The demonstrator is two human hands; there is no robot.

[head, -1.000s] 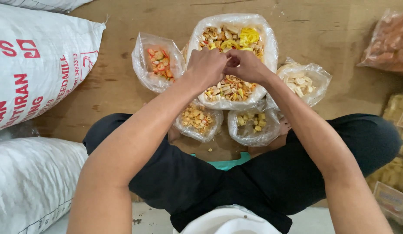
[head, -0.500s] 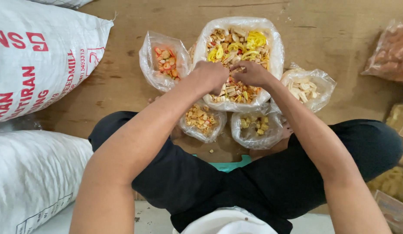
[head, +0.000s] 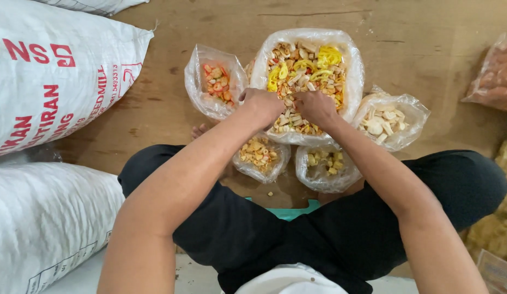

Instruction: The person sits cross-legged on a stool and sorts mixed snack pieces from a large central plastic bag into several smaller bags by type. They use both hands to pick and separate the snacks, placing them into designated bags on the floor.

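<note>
Large mixed-cracker bag [head: 348,65] on the wooden floor [head: 427,38], both hands sunk in its near edge

The bag sits full and heaped; four smaller bags ring it, the orange one [head: 215,81] to its left, the pale one [head: 389,120] to its right, two part-filled ones [head: 261,155] [head: 324,166] just in front. Left hand [head: 261,106] and right hand [head: 316,106] curl knuckles-up, fingers closed among crackers; what they pinch I cannot tell

5 clear plastic bags of snacks sit open on the wooden floor: a large mixed-cracker bag [head: 308,76] at 12 o'clock, an orange-cracker bag [head: 215,87] at 10, a white-cracker bag [head: 387,122] at 2, and 2 small bags [head: 261,158] [head: 327,169] nearer. 2 white woven sacks [head: 52,81] [head: 41,223], the upper with red print, lie at 9.
</note>
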